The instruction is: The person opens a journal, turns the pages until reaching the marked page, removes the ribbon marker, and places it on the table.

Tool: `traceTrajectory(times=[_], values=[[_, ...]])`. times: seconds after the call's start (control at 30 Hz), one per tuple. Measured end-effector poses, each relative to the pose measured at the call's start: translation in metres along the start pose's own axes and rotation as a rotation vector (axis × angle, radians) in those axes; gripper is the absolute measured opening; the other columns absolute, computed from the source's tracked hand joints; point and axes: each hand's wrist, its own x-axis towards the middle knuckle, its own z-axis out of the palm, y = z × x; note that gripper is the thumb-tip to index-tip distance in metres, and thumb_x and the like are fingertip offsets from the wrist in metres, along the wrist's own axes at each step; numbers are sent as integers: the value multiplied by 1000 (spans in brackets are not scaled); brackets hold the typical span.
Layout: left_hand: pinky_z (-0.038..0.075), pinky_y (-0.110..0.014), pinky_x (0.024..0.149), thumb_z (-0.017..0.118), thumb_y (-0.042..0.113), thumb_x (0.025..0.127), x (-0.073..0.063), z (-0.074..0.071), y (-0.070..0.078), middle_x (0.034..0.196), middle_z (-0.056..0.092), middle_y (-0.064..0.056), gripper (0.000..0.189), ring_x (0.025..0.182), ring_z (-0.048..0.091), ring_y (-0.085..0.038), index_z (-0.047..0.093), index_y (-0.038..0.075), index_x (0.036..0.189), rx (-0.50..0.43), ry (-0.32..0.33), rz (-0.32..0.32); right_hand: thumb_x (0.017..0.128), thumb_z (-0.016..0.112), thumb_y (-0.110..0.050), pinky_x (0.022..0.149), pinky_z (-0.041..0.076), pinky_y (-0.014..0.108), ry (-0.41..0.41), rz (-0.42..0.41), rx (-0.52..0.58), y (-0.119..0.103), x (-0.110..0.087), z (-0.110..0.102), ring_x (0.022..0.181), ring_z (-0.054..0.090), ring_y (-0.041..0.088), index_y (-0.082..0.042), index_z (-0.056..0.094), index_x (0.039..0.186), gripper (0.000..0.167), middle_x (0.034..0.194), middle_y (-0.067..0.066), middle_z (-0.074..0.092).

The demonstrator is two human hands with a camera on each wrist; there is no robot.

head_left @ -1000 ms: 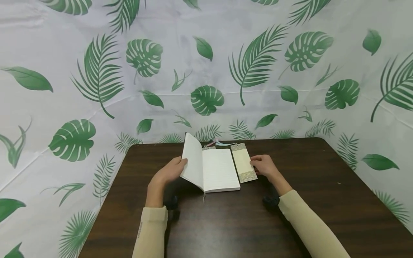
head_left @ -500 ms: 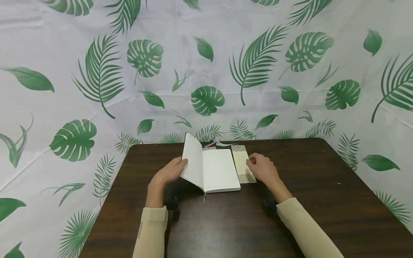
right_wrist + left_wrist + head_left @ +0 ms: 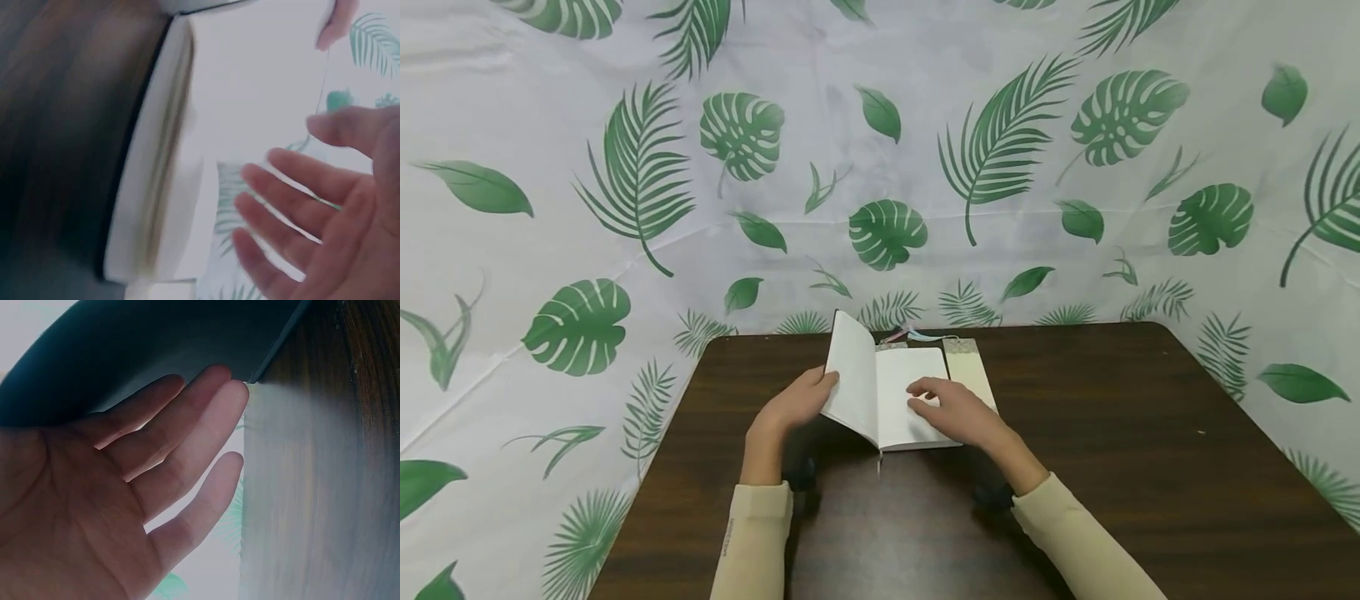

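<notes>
An open notebook (image 3: 898,392) with blank-looking white pages lies on the table, its left side raised at a slant. My left hand (image 3: 796,400) pinches that raised side by the outer edge, thumb on the page. From the left wrist, the fingers (image 3: 212,419) stretch behind the dark cover (image 3: 144,344). My right hand (image 3: 962,410) is over the right page, fingers apart and holding nothing. In the right wrist view its fingertips (image 3: 253,175) are near the notebook's pages (image 3: 250,81). A cream card with patterned ends (image 3: 972,371) lies right of the notebook, partly hidden by the right hand.
A second patterned card (image 3: 891,345) peeks out behind the notebook. Pink and light-blue tassels (image 3: 917,335) lie at the table's far edge. A ribbon (image 3: 879,462) hangs from the notebook's spine onto the dark wooden table (image 3: 1112,417). A leaf-print cloth (image 3: 820,125) stands behind.
My right hand has left the cream card and moved left over the right page. The card, earlier lifted at its right edge, now lies down. My left hand stays in place.
</notes>
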Motion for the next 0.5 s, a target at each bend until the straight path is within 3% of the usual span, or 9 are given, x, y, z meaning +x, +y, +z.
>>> traceTrajectory(times=[0.17,0.33,0.5], values=[[45,-56,114,30,32,117,-1,-2,2,123,67,-20,54,118,63,-32,52,-4,150,-6,-4,-5,110,60,-32,121,42,57,-101,-81,-42,-12,5,14,147,54,37,-5,63,147,45,153,15,62],[45,-57,115,30,33,117,-2,1,-2,129,67,-21,56,121,63,-32,49,-5,153,-1,2,-26,108,64,-28,120,43,57,-167,-186,-164,-15,7,34,148,52,38,-5,58,153,51,157,15,59],[46,-56,113,31,33,117,0,1,-2,122,68,-19,54,115,65,-30,51,-4,151,-21,6,-15,107,66,-31,120,43,56,-213,-181,-250,-12,8,39,151,50,37,-9,56,156,55,160,12,57]])
